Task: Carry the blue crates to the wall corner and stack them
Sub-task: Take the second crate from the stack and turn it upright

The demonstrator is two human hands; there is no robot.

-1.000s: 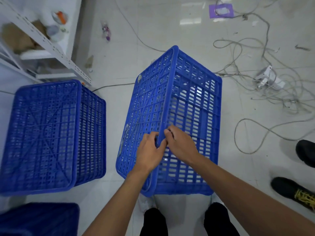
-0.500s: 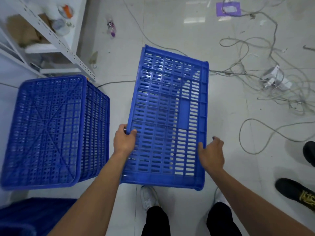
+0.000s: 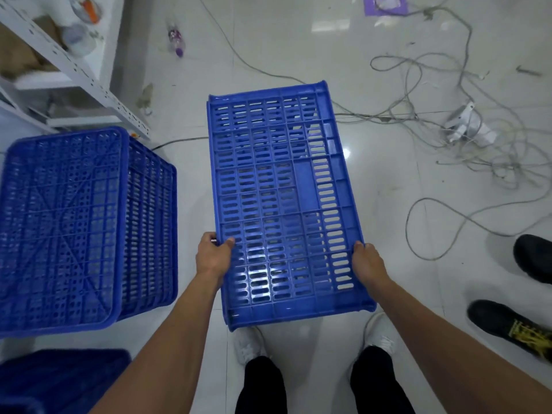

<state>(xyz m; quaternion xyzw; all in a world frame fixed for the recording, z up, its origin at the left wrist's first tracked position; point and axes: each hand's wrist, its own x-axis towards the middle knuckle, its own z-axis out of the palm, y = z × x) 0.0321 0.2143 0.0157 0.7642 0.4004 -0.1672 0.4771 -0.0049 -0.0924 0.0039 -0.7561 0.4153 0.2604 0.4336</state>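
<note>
The blue slotted plastic crate (image 3: pixel 280 198) has turned since half a second ago: its long axis now runs nearer 12 o'clock, and a broad slotted wall faces up. The right hand (image 3: pixel 369 264), which then sat spread beside the crate, now grips its right long edge at about 4 o'clock of the crate, with the fingers out of sight under the rim. The left hand (image 3: pixel 213 258) grips the left long edge at about 8 o'clock, thumb on the upper face and fingers curled below.

The crate fills the middle of the view, and its near end hides the toe of one white shoe (image 3: pixel 249 345). I cannot tell whether it is clear of the glossy white tiled floor (image 3: pixel 388 204).

At 9 o'clock a second blue lattice crate (image 3: pixel 74 228) stands upside down on the floor, apart from the held one. A white perforated metal shelf (image 3: pixel 74 64) is at 11 o'clock, tangled grey cables (image 3: pixel 448 115) at 2 o'clock, and another person's black shoes (image 3: pixel 534 258) at 4 o'clock.
</note>
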